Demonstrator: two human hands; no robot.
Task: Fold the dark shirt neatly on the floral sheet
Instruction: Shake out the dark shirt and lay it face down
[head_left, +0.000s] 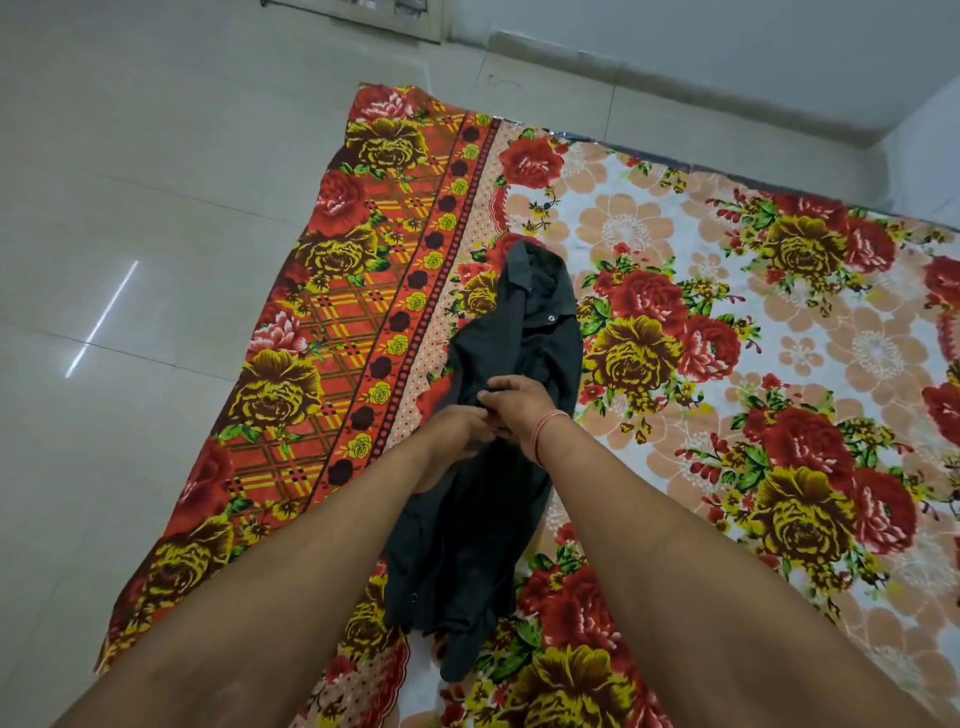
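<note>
While the dark shirt (498, 415) lies bunched lengthwise near the sheet's (779, 364) left border, its middle is pinched by left hand (457, 431) and right hand (519, 402) together; collar points away.

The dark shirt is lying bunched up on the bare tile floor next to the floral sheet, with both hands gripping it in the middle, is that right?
Not quite. The head view shows the dark shirt bunched up on the floral sheet itself, not on the tile floor. The left hand and right hand do grip it in the middle.
</note>
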